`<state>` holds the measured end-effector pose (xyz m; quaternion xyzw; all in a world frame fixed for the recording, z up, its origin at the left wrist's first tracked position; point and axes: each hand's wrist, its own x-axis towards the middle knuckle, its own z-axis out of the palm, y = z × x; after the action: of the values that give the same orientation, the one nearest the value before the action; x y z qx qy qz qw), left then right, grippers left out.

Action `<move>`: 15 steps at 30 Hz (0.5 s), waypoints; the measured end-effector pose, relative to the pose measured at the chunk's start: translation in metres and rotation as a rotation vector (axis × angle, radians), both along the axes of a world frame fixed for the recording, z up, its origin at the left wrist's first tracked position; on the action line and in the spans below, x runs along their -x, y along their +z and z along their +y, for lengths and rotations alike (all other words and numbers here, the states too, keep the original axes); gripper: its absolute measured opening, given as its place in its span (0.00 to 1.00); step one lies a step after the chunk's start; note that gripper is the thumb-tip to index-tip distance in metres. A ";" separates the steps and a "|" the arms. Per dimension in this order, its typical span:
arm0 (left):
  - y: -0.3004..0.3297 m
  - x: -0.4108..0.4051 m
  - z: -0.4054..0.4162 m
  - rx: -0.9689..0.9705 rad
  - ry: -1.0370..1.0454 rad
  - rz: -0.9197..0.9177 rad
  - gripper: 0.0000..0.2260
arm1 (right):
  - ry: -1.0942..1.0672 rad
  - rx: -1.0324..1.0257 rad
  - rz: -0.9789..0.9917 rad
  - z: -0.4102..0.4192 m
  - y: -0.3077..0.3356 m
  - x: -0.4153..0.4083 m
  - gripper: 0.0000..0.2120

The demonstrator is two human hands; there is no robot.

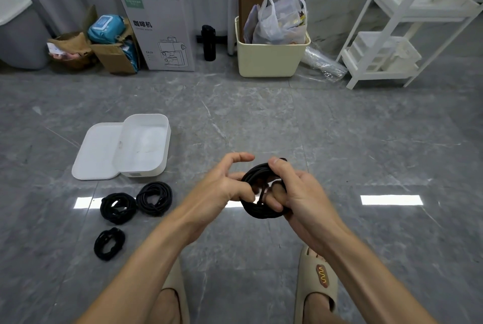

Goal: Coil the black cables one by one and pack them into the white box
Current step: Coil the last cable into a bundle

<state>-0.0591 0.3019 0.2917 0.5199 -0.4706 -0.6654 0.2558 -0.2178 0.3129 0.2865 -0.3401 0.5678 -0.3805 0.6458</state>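
Beige slippers (pixel 317 282) frame the bottom edge, on a grey tiled floor (pixel 339 140). Above them, the right hand (pixel 295 193) grips a coiled black cable (pixel 258 187), thumb over the top and fingers curled through the loop. On the coil's left side the left hand (pixel 224 182) pinches the cable. Left of the hands, three coiled cables (pixel 154 198) lie on the floor. Just beyond them sits the white box (pixel 146 143), open, its lid (pixel 99 152) lying alongside.
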 end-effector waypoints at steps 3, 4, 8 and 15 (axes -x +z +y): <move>-0.004 0.004 0.003 0.283 0.208 -0.096 0.17 | -0.085 0.009 0.022 -0.001 -0.003 0.000 0.17; -0.005 0.005 0.005 0.426 0.249 -0.194 0.12 | -0.107 0.015 0.026 -0.002 -0.004 0.001 0.17; -0.020 0.015 0.012 0.771 0.175 -0.582 0.09 | -0.176 0.031 0.027 -0.003 -0.006 0.000 0.22; -0.019 0.021 0.012 0.553 0.070 -0.490 0.05 | -0.153 0.073 0.047 -0.003 -0.004 -0.002 0.27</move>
<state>-0.0806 0.3137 0.2729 0.5908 -0.6619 -0.3597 0.2887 -0.2158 0.3099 0.2821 -0.3277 0.5930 -0.4411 0.5886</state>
